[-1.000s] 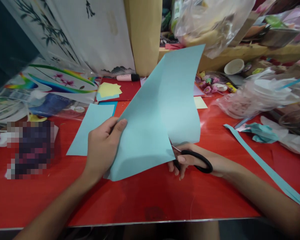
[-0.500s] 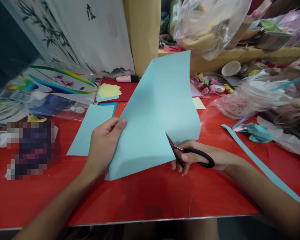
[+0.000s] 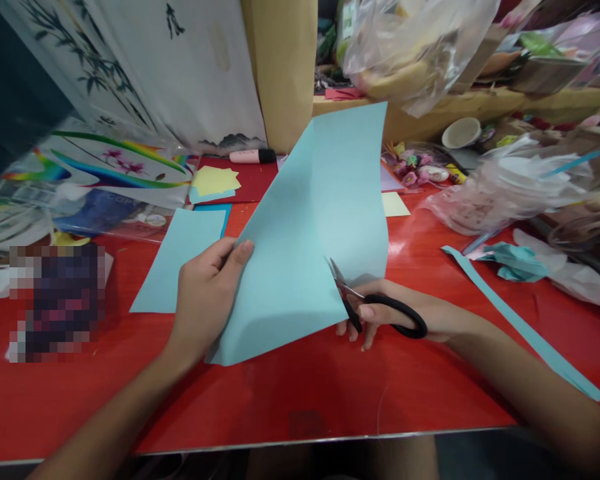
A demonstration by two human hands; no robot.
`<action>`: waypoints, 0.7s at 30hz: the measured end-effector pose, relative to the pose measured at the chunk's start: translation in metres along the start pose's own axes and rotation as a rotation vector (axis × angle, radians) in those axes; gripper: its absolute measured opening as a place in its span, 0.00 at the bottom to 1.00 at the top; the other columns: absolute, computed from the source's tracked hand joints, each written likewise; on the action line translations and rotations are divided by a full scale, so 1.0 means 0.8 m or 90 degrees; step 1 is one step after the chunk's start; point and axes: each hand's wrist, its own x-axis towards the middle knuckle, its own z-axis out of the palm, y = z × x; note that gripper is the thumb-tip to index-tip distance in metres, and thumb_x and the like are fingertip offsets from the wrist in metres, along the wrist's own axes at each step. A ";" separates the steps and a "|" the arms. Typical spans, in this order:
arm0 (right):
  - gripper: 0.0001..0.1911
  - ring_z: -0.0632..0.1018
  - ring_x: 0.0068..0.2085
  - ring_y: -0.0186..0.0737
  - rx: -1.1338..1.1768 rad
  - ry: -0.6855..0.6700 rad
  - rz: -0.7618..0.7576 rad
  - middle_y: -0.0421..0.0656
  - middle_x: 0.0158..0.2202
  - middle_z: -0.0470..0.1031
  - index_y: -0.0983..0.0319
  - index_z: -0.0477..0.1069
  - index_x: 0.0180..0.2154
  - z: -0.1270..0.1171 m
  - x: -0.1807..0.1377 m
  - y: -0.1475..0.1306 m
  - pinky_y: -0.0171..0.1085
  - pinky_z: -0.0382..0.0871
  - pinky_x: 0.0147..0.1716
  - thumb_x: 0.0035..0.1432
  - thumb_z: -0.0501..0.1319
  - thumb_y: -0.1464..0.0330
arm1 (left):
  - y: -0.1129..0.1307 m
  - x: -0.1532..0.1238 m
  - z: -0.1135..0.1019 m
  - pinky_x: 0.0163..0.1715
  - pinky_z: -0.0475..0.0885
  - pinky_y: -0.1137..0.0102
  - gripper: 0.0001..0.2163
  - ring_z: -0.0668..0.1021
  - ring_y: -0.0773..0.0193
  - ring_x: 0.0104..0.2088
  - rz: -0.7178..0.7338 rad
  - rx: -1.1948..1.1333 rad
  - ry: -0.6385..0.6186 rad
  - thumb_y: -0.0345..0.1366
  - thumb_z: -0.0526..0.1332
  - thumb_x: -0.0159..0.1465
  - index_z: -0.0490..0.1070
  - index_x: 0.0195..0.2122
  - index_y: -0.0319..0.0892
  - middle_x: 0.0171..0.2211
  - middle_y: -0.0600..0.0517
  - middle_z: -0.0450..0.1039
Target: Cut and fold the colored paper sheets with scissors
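A large sheet of light blue paper (image 3: 285, 267), creased down its middle, is held up above the red table. My left hand (image 3: 207, 283) pinches its left edge, thumb on top and fingers behind. In my right hand (image 3: 380, 310) are black-handled scissors (image 3: 397, 313), thumb through one loop. Their blades lie in a cut that runs up from the sheet's lower right edge, near the crease. Right of the cut, the paper curls upward, and part of my right hand is behind it.
A smaller light blue sheet (image 3: 177, 267) lies left of my left hand. Right of my right arm rests a long blue paper strip (image 3: 520, 320), near crumpled blue paper (image 3: 517, 261). Yellow paper pieces (image 3: 215, 181) and a pink marker (image 3: 250, 156) lie at the back. Plastic-wrapped cups (image 3: 510, 187) stand at right.
The scissors have shifted slightly left and up along the cut, and the blades now look more parted. The right flap of the sheet has swung a little left. My left hand keeps its grip.
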 end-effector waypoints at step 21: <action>0.16 0.69 0.25 0.28 -0.086 0.122 -0.070 0.37 0.25 0.59 0.64 0.64 0.28 0.017 0.002 -0.004 0.28 0.67 0.23 0.55 0.57 0.56 | 0.001 -0.013 0.012 0.18 0.53 0.71 0.15 0.58 0.67 0.21 0.005 0.008 -0.006 0.45 0.54 0.61 0.58 0.21 0.44 0.18 0.56 0.52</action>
